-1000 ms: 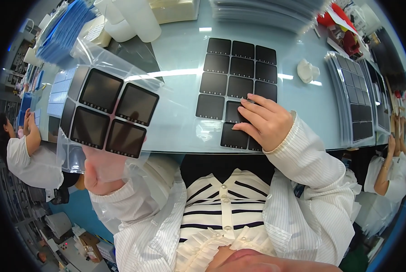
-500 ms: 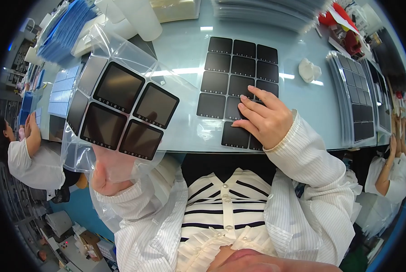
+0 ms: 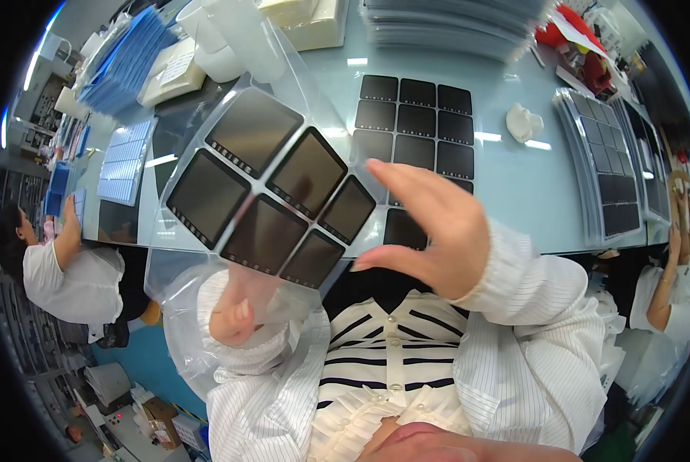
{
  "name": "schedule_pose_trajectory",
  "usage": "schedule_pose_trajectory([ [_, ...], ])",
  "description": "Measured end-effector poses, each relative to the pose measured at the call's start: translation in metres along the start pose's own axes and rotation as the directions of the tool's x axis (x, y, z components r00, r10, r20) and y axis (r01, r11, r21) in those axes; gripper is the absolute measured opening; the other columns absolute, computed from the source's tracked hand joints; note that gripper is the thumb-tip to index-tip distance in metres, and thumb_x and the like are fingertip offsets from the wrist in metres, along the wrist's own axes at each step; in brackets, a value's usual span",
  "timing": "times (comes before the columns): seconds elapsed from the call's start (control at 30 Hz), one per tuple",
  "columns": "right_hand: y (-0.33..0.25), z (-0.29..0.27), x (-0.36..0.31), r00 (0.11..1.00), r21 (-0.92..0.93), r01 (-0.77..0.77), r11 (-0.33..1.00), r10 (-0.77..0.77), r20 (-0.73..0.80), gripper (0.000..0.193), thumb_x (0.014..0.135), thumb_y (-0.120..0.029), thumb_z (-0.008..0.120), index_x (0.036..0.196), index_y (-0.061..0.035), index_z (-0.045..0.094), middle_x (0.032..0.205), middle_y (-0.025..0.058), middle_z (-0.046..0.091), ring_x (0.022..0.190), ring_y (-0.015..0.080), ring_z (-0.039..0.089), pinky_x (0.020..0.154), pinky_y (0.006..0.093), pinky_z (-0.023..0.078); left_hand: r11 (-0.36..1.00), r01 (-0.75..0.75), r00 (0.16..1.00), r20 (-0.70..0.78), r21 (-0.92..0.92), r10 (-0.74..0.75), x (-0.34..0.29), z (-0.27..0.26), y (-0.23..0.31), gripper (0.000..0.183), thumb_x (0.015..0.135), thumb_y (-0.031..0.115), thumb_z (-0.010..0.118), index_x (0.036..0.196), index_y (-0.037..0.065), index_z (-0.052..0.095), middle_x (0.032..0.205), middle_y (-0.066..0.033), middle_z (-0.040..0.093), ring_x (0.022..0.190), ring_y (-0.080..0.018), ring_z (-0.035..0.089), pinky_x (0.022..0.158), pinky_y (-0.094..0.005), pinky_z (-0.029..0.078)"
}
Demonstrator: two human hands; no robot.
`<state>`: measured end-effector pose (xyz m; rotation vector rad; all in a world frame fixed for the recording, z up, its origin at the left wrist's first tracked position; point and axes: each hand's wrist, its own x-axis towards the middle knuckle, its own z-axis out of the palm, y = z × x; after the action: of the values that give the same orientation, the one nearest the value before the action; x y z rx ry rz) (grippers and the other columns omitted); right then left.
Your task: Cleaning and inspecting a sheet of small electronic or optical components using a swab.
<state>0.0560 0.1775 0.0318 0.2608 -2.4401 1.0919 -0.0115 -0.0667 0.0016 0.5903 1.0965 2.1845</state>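
Note:
My left hand (image 3: 241, 312) holds up a clear plastic film sheet (image 3: 283, 196) bearing several dark, rounded-square panels. The sheet is tilted and bowed, and my fingers partly show through it from beneath. At the sheet's right edge is my right hand (image 3: 441, 231), its thumb and fingers spread wide. Whether the fingertips touch that edge I cannot tell. Behind the right hand, a second sheet of dark square panels (image 3: 416, 121) lies flat on the glossy table (image 3: 507, 185); the hand and the raised sheet cover its lower part.
A crumpled white wad (image 3: 524, 123) lies right of the flat sheet. Stacked panel sheets (image 3: 603, 165) stand at the right, and a pile of clear sheets (image 3: 453, 27) at the back. Blue sheets (image 3: 125, 65) are at the far left. Other people sit at both sides.
My right hand has lifted off the flat sheet and moved toward the raised one, spreading its fingers. The left hand has brought the raised sheet to the right and turned it.

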Motion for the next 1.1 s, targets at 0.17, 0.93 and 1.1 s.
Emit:
schedule_pose_trajectory([
  [0.17,0.012,0.03,-0.001,0.998,0.083,0.039,0.996,-0.034,-0.055,0.078,0.067,-0.027,0.08,0.128,0.0058,0.044,0.114,0.0213,0.055,0.098,0.0323,0.059,0.086,0.0345,0.047,0.992,0.116,0.993,-0.014,0.054,-0.116,-0.001,0.011,0.0,0.095,0.071,0.04,0.062,0.148,0.016,0.012,0.15,-0.024,0.012,0.137,-0.0434,0.017,0.106,-0.054,0.025],
  [0.93,0.002,-0.013,-0.011,0.885,0.62,-0.347,0.704,0.027,0.465,0.057,0.069,-0.011,0.079,0.118,0.0045,0.055,0.102,0.0115,0.06,0.087,0.0181,0.059,0.075,0.029,0.053,0.992,0.092,0.941,0.318,0.087,-0.115,-0.041,-0.104,0.028,0.049,0.087,0.021,0.052,0.127,-0.005,0.045,0.129,-0.0179,0.047,0.118,-0.0272,0.045,0.095,-0.0371,0.036],
  [1.1,0.008,-0.031,-0.01,0.851,0.515,-0.427,0.743,0.137,0.507,0.056,0.068,-0.017,0.08,0.117,-0.0001,0.058,0.096,0.0065,0.062,0.094,0.0167,0.058,0.072,0.025,0.048,0.995,-0.096,0.995,-0.033,-0.024,0.096,-0.031,-0.114,0.045,0.068,0.088,0.023,0.053,0.145,0.008,0.02,0.148,-0.0143,0.025,0.136,-0.0322,0.026,0.108,-0.0538,0.027],
])
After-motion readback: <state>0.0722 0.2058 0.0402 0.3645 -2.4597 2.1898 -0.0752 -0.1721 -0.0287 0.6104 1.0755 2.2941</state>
